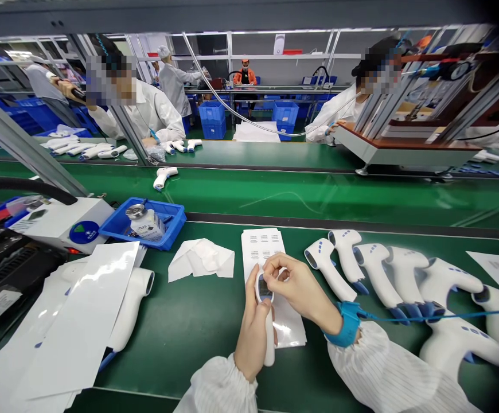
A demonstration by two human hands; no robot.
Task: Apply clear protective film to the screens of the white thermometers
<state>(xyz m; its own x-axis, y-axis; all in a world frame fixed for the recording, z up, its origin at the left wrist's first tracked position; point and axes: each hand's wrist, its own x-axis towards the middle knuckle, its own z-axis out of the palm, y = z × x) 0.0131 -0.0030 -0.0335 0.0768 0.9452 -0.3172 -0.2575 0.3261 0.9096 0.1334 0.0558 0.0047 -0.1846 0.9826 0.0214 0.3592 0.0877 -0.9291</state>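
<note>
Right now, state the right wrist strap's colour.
The wrist strap is blue; it shows in the head view.

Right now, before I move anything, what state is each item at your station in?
Left hand: gripping a white infrared thermometer, display up.
Right hand: fingertips on the thermometer head.
Blue wrist strap: worn, cord attached.
Capped bottle: tilted in a blue tray.
White cloth: crumpled.

Two hands [295, 285], one held thermometer [263, 289], seven thermometers [376, 275] beside

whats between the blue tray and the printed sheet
A crumpled white sheet on the green belt, between the blue tray and the printed sheet, in the head view.
</note>
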